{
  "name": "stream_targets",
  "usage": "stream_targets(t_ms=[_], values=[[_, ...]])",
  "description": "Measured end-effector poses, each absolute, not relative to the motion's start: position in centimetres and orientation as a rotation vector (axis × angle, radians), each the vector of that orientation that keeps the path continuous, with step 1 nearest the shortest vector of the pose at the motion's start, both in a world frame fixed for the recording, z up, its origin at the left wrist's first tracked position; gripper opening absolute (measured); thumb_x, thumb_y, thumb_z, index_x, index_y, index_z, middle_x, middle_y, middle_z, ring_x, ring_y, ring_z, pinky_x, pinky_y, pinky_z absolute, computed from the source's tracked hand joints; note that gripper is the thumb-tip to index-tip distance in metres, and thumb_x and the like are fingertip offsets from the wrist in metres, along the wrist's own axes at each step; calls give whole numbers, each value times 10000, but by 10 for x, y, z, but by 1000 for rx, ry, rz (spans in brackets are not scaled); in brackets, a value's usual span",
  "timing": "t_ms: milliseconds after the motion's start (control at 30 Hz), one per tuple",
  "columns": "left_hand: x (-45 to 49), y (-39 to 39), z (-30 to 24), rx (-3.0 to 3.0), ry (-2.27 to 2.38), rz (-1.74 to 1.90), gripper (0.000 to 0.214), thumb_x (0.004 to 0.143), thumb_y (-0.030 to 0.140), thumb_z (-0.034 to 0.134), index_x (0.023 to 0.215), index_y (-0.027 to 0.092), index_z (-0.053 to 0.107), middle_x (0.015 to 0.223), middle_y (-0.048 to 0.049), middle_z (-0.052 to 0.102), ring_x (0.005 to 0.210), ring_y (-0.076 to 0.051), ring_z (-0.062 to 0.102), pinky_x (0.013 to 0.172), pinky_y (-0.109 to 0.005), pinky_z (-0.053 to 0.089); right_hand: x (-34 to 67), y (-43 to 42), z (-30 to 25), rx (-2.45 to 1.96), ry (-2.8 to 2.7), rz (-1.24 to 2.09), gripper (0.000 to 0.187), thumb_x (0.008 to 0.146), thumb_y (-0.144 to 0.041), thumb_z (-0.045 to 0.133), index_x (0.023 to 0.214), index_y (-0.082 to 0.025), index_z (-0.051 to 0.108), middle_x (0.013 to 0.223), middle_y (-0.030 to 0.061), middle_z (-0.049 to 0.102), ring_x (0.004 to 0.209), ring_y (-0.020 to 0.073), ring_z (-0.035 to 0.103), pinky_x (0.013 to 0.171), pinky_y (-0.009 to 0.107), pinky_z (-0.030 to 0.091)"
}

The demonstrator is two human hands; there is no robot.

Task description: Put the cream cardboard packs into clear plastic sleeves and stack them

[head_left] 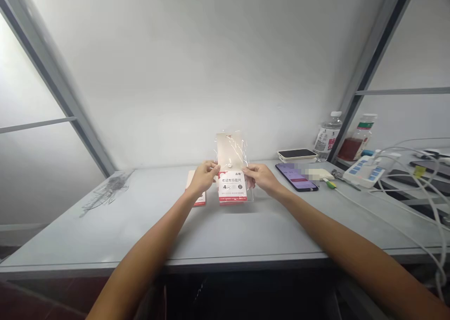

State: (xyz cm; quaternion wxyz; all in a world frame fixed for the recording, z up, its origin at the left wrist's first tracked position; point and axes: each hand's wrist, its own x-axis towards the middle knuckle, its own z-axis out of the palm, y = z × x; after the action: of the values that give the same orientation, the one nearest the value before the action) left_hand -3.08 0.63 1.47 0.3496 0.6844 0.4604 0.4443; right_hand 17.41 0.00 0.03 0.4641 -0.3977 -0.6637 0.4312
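Observation:
Upright between my two hands is a ruler set packet (232, 186), a white and red printed card inside a clear plastic bag. My left hand (204, 175) pinches its left edge, thumb toward the front. At the opposite edge, my right hand (260, 177) grips the plastic with thumb and fingers. Close behind my left wrist lies a second card packet (200, 200) with a red lower strip, partly covered by the hand. The rulers themselves cannot be made out through the card.
On the right of the grey table (116, 235) lie a phone (297, 177), a white-edged device (297, 155) and a power strip (364, 171) with trailing cables. A water bottle (327, 139) and a jar of red-brown contents (356, 141) stand behind. Dark scribbles (105, 193) mark the left side.

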Motion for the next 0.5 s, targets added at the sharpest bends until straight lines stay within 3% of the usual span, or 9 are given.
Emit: stream_targets(t_ms=[500], values=[[-39,10,9,1906,1091,1106,303,784,447,494,723,157,556,1087,-65,527,746,-103,545,584,-230,487,183,3,-6,-1079,-1638,1004,493,760,-589,497,649,-124,617,484,17,574,379,83,499,376,199,376]])
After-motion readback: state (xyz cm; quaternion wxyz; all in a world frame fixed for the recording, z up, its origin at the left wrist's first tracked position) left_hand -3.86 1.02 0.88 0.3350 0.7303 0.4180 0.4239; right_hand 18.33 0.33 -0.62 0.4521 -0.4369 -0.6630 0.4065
